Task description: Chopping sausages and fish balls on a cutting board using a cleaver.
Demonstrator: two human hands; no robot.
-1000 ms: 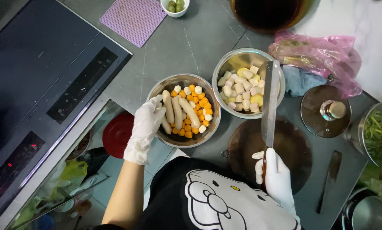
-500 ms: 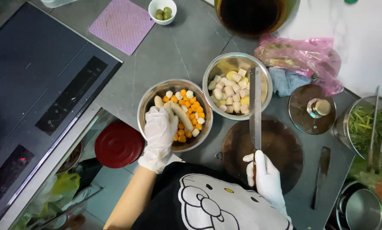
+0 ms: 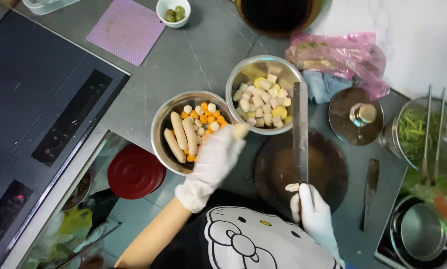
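Grey stone is what the bench [image 3: 198,55] is made of, with a black glass cooktop [image 3: 39,104] set at its left and a purple mat [image 3: 128,30] beyond. A red round lid [image 3: 135,172] is seen below the bench edge. A steel bowl [image 3: 163,124] is filled with smooth pale sausages [image 3: 182,132] and small orange and white balls. The left hand [image 3: 214,162], in a thin white glove, is lifted from this bowl, and its fingers [image 3: 233,137] are closed on one pale sausage piece. A second steel bowl [image 3: 236,82] holds cut white and yellow chunks. A long flat knife [image 3: 300,132] is gripped by the gloved right hand [image 3: 314,211], whose fingers are wrapped round the handle, over a dark round board [image 3: 328,172].

The slick sausage could be dropped, since wet gloves give little grip. The left fingers could be nicked, because the blade lies close beside them. The nearer bowl, just beside the bench edge, could be knocked off.
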